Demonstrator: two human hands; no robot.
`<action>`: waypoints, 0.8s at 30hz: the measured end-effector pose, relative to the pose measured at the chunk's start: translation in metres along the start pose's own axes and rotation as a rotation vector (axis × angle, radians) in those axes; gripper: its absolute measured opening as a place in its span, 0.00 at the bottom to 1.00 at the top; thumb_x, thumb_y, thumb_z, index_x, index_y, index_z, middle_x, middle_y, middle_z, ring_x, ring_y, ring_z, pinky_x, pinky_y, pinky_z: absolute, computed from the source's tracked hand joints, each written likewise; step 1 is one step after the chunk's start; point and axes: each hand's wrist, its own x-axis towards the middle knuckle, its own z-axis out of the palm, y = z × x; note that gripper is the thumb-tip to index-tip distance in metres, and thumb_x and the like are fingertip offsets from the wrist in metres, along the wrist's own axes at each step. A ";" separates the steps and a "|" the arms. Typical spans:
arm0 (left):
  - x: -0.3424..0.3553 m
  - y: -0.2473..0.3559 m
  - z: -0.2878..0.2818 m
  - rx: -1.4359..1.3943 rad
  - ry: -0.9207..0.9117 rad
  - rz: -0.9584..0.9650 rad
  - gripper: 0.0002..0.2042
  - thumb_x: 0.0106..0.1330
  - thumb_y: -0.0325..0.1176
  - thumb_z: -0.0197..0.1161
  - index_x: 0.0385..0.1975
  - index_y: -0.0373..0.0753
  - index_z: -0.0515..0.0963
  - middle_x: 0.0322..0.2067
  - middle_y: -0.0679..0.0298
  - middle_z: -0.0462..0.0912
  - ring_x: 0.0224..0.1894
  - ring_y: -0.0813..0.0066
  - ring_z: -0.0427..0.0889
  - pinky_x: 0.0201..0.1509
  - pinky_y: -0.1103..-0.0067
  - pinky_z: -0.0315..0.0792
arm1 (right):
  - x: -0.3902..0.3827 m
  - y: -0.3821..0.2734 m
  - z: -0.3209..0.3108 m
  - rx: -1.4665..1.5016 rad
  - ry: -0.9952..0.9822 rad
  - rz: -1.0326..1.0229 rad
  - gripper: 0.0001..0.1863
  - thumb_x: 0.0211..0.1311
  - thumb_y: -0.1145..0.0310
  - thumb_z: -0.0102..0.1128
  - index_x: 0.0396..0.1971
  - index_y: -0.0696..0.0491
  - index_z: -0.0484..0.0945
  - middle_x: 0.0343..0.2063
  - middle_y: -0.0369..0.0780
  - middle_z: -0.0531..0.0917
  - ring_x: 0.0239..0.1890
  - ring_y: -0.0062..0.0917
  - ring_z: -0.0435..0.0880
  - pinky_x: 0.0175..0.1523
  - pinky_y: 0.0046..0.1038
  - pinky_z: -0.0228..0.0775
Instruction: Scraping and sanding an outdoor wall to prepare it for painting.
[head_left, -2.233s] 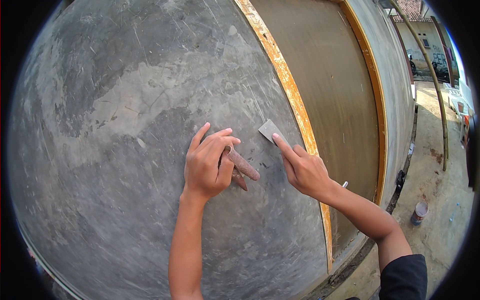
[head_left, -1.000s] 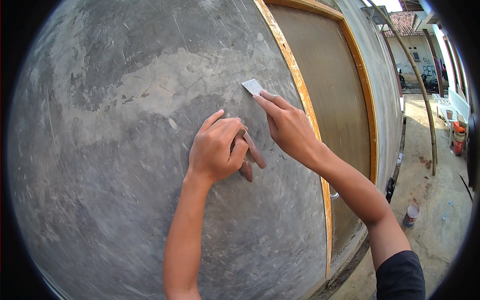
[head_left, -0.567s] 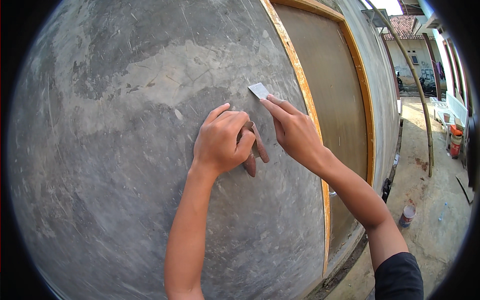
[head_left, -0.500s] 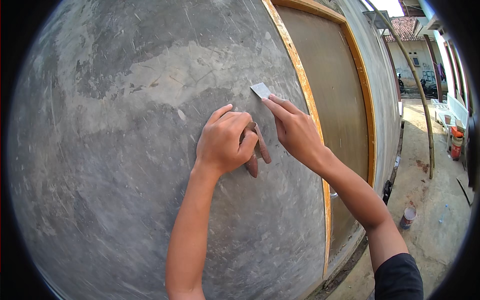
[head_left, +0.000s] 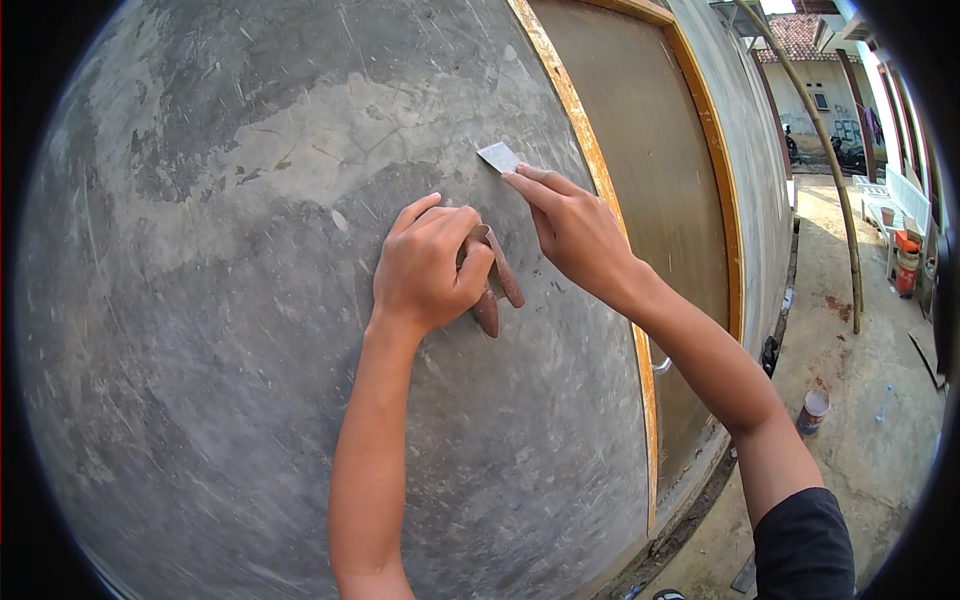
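Observation:
My left hand (head_left: 425, 265) is closed around a brown-handled tool (head_left: 486, 314) in front of the grey plastered wall (head_left: 250, 400). Two reddish-brown parts and a bit of curved metal stick out beside the thumb; the rest is hidden by my fingers. Up and to the right, my right hand (head_left: 575, 225) pinches a small flat pale-grey scraper (head_left: 499, 157) between thumb and fingers. Its far edge lies at the wall, close to the lighter, patchy plaster (head_left: 310, 140); whether it touches cannot be told.
Right of the wall section stands a brown door (head_left: 640, 130) in a worn orange wooden frame (head_left: 712, 130). Farther right, a paint can (head_left: 814, 410) sits on the concrete path (head_left: 860, 470). A leaning pole (head_left: 835, 170), a white bench (head_left: 905, 205) and a red-orange container (head_left: 907, 265) are beyond.
In the picture, both hands and their tools now sit slightly higher and farther left; the wall and door have shifted too, so the view has turned. Both grips are the same.

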 end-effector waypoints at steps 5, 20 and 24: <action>-0.001 0.002 0.001 -0.004 0.004 0.006 0.04 0.57 0.30 0.54 0.24 0.38 0.73 0.22 0.59 0.80 0.30 0.58 0.80 0.63 0.63 0.68 | -0.010 0.002 0.005 -0.011 -0.002 0.031 0.18 0.67 0.77 0.51 0.56 0.51 0.77 0.55 0.46 0.80 0.49 0.44 0.82 0.51 0.39 0.78; 0.002 0.003 0.000 0.027 -0.021 0.001 0.06 0.56 0.30 0.54 0.26 0.36 0.76 0.26 0.58 0.82 0.34 0.58 0.82 0.63 0.64 0.69 | -0.003 0.006 -0.001 -0.011 -0.006 0.034 0.18 0.67 0.76 0.52 0.55 0.51 0.78 0.55 0.44 0.80 0.47 0.44 0.83 0.49 0.39 0.79; -0.002 0.000 0.001 0.032 -0.023 -0.001 0.07 0.56 0.30 0.54 0.28 0.35 0.78 0.29 0.57 0.83 0.37 0.57 0.83 0.64 0.64 0.68 | -0.007 0.010 0.004 0.002 -0.002 0.012 0.20 0.65 0.77 0.53 0.56 0.51 0.77 0.56 0.44 0.79 0.48 0.44 0.83 0.49 0.40 0.79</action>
